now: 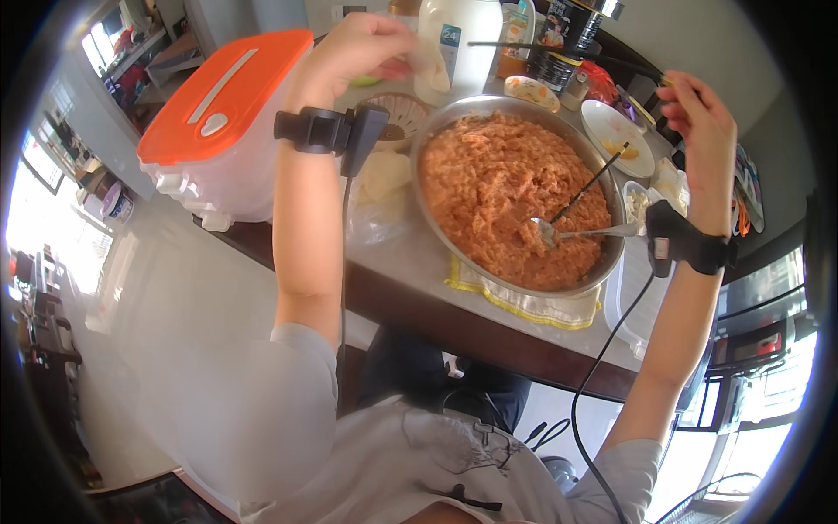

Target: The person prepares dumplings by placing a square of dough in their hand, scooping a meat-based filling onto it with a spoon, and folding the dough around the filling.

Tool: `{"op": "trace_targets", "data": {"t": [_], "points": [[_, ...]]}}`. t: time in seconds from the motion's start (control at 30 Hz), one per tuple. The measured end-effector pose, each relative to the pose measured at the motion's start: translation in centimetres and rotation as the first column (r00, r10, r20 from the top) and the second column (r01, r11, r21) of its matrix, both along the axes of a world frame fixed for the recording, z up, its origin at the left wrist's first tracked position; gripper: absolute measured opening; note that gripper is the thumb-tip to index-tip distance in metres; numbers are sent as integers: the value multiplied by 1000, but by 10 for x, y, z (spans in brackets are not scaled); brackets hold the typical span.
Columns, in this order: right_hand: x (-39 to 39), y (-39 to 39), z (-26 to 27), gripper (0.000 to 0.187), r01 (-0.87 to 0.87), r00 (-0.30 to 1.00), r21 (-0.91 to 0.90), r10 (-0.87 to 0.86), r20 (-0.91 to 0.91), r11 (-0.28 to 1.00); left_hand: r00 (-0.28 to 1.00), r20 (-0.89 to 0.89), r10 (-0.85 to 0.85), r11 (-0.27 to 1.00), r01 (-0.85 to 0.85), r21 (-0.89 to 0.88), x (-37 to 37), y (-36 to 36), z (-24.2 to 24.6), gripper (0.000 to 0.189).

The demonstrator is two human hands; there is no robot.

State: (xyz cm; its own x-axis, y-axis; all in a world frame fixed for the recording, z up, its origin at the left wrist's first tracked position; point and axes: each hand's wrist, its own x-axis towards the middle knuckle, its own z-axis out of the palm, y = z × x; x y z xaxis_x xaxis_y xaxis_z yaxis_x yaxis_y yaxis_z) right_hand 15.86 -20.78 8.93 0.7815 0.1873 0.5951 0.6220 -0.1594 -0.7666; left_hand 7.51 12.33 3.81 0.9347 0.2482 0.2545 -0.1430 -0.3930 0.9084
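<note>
My left hand (373, 52) is raised beside a white jug and pinches a thin pale dough wrapper (433, 65). Out to the right, my right hand (700, 108) grips a dark chopstick (563, 51), its tip pointing left towards the wrapper. Between my arms sits a wide steel bowl (517, 288) full of ground orange-pink filling (504, 190). A metal spoon (599, 231) and another dark chopstick (590, 182) are stuck in that filling. Left of the bowl lies a stack of pale wrappers (386, 175), partly on clear plastic.
At the left stands a clear plastic box with an orange lid (229, 98). The white jug (468, 46), a small patterned bowl (531, 93) and a white dish (619, 137) stand behind. A yellow-edged cloth (530, 301) lies under the steel bowl. A cable (579, 393) hangs from my right wrist.
</note>
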Motion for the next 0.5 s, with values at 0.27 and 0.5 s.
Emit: {"op": "trace_targets", "data": {"t": [0.27,0.5], "points": [[-9,-41,-12,21,-151,983,117,162,-88,982,982,-23,-190,980,188,-59,5,-19,-1,29],[-15,-42,-29,20,-169,977,115,181,-112,979,960,-16,-278,955,275,-110,8,-22,-3,28]]}}
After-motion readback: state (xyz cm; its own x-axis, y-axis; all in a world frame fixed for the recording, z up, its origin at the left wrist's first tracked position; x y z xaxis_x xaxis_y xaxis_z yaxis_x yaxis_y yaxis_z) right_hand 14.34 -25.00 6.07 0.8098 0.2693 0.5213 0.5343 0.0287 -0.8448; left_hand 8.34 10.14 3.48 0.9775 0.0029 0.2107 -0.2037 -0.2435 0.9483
